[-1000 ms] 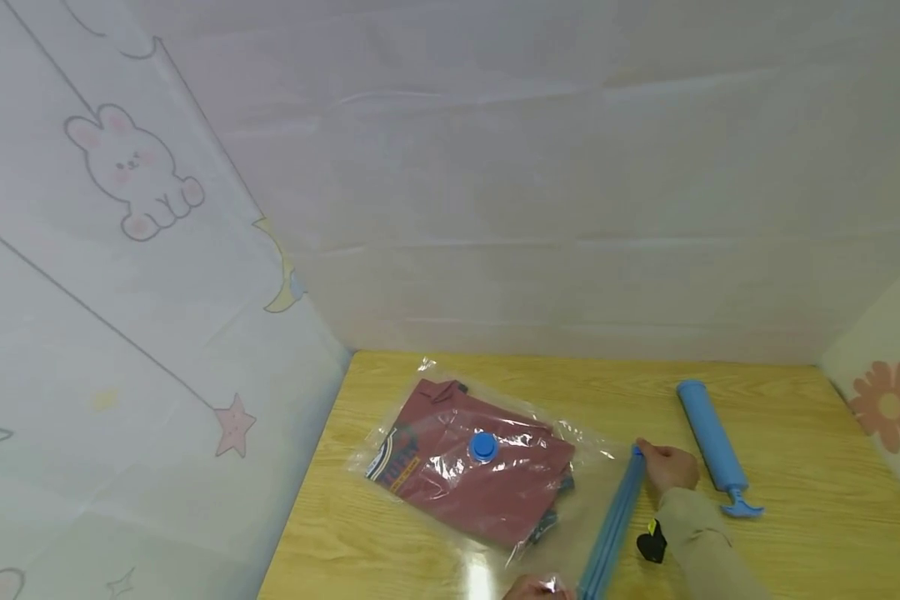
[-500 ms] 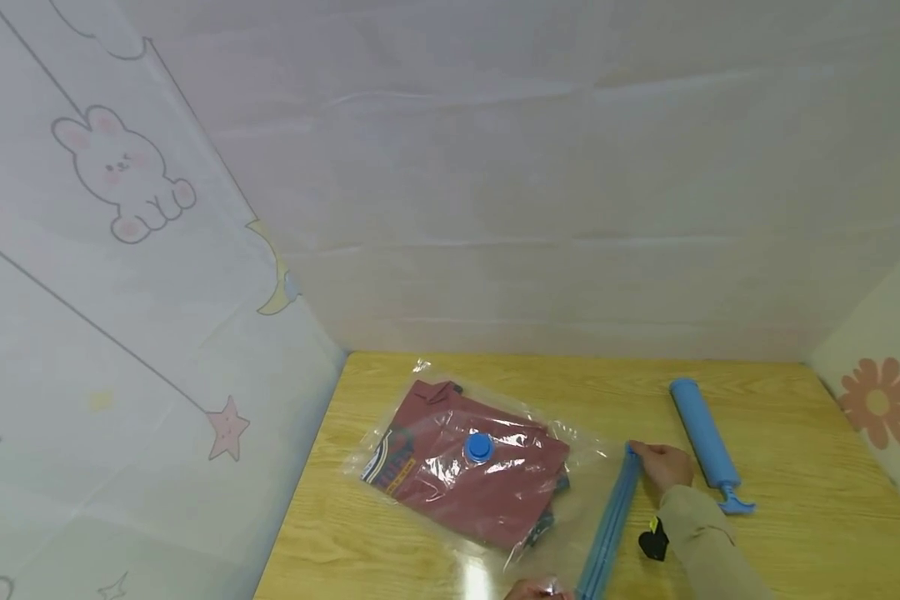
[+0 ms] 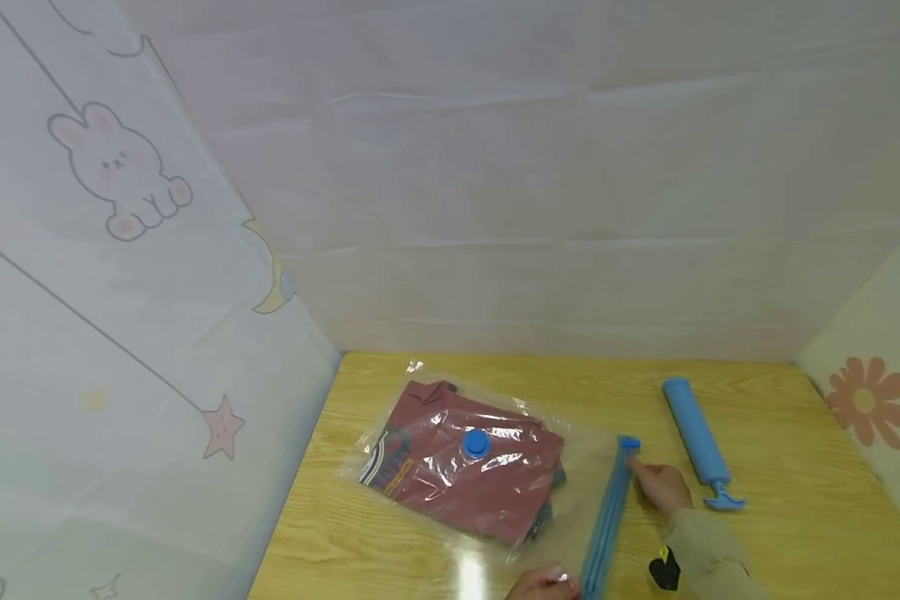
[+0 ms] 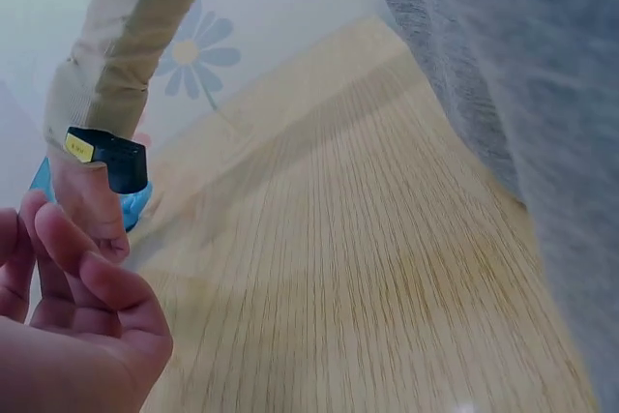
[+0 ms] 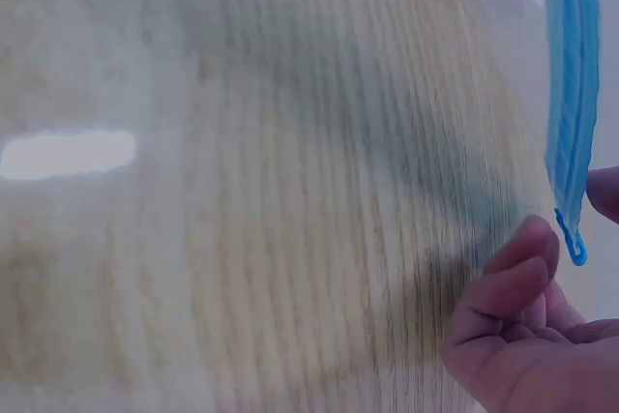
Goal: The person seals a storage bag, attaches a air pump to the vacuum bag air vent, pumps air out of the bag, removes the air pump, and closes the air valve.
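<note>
A clear vacuum storage bag point(image 3: 585, 479) lies flat with a folded maroon garment point(image 3: 487, 492) inside. On its upper side sits a round blue valve cap point(image 3: 476, 443). A blue zip strip point(image 3: 606, 521) runs along the open-looking right end, with a small blue slider point(image 3: 628, 442) at the far tip. My right hand point(image 3: 663, 487) pinches the strip just below that slider; the right wrist view has fingers on both sides of the strip's end. My left hand point(image 3: 543, 583) pinches the bag's near corner beside the strip, partly cut off by the frame.
A blue hand pump point(image 3: 696, 429) with a T-handle lies right of my right hand. The wooden table point(image 3: 810, 450) meets pale printed sheets point(image 3: 495, 275) at the back and sides. A black wrist camera point(image 3: 664, 570) hangs at my right sleeve.
My right fingers have slid from the far tip of the strip slightly toward me, uncovering the slider. My left hand has come a little further into view.
</note>
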Available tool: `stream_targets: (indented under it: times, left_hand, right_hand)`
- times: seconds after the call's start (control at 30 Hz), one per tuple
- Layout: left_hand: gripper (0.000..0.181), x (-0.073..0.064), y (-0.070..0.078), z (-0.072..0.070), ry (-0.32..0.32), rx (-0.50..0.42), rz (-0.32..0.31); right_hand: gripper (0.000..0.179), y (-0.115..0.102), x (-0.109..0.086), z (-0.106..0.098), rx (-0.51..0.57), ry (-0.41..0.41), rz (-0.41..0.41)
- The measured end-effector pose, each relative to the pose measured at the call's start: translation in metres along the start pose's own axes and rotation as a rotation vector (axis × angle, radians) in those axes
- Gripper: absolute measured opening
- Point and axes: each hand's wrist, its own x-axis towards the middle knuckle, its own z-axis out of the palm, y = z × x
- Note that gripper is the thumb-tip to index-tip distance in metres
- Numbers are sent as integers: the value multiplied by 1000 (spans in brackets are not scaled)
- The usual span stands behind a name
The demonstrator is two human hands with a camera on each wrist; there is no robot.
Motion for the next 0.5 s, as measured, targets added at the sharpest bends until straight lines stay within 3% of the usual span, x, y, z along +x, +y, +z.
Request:
stream_targets:
  times: [0.13,0.2,0.37,0.5]
  left_hand:
    - [51,4,2,4,19,81,44]
    - [48,7,5,8,31,105,42]
    - [47,14,14,19,78,66,-64]
    - [44,19,18,26,108,65,-89]
  right_hand:
    - [45,-1,-10,11,115,-82,45]
    - [43,-4,-17,16,174,-138,67]
    - [40,-14,-35,26,215,-224,117]
    - [54,-21,-41,29,205,-285,131]
